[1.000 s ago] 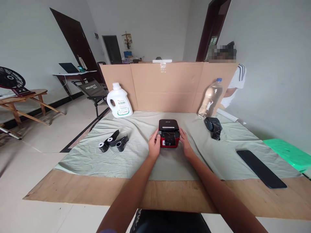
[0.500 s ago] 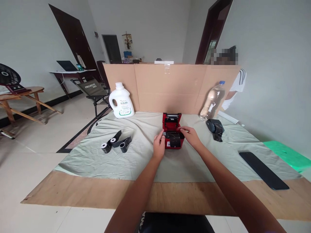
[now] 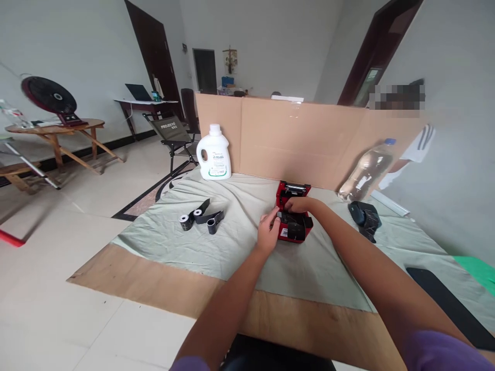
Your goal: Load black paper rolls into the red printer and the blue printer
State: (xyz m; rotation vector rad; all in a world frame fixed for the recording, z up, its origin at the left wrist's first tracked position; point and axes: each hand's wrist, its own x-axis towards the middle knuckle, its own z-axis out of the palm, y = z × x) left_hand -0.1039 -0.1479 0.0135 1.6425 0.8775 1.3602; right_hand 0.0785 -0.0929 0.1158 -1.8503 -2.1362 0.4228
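The little red printer (image 3: 294,216) sits mid-frame on the table's grey-green cloth (image 3: 240,247) with its lid flipped up. The left hand (image 3: 268,234) rests against its left side, fingers loosely curled, not gripping. The right hand (image 3: 301,205) reaches into the open top; can't tell its grip, though the black rolls (image 3: 201,219) lie well apart at left.

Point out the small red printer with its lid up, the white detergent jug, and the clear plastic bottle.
small red printer (image 3: 294,226), head view, on the open body's front.
white detergent jug (image 3: 214,157), head view, on its labelled front.
clear plastic bottle (image 3: 365,172), head view, on its leaning middle.
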